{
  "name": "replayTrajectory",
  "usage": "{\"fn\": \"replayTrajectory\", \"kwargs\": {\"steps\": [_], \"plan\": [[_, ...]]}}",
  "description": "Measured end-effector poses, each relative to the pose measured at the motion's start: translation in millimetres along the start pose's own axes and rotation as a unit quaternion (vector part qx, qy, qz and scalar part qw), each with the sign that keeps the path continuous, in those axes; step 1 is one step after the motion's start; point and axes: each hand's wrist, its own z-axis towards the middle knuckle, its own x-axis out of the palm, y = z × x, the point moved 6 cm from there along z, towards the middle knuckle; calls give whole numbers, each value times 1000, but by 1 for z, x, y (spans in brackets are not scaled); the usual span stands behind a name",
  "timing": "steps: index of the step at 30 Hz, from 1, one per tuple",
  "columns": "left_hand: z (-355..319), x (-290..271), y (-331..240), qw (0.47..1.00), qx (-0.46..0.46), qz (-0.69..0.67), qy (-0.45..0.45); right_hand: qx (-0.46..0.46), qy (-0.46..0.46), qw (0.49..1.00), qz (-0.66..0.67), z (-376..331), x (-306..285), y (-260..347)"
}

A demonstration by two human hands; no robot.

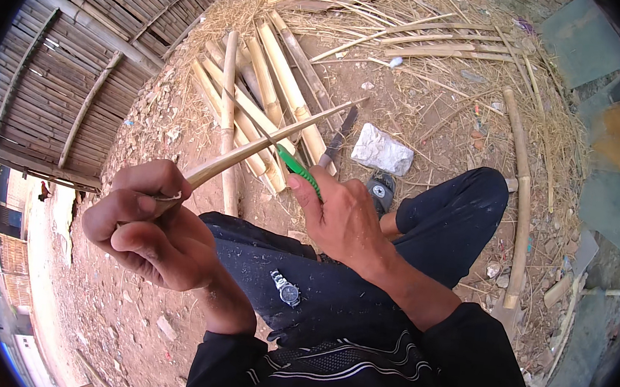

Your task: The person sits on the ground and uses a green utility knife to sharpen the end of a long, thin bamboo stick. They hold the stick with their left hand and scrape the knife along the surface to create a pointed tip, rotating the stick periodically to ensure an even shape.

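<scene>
My left hand point(156, 224) is closed around the thick end of a pale bamboo strip point(251, 146), which slants up to the right and narrows to a thin tip. In my right hand point(344, 222) is a green-handled knife point(299, 169), with the thumb lying along the handle. Its thin blade points up and left and crosses the strip near the middle in this view; I cannot tell whether they touch. A silver wristwatch point(287, 290) lies on my dark trousers, below and between the hands.
Split bamboo pieces point(279, 80) lie on the dirt ahead. Beside them are a dark-bladed tool point(340, 139) and a white block point(382, 150). A bamboo pole point(520, 190) lies to the right, near grey sheets point(585, 41). A slatted bamboo wall point(72, 47) stands left.
</scene>
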Motion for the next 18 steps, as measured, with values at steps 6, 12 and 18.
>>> {"fn": "replayTrajectory", "kwargs": {"steps": [6,12,18], "plan": [[-8,12,4,1000,4,-12,-8,171,-3,976,-132,-20,18,-135],[14,-22,-19,987,46,42,-151,45,4,995,93,-14,-25,-28],[22,-28,-42,994,44,46,-89,-14,13,996,92,-32,0,9]]}}
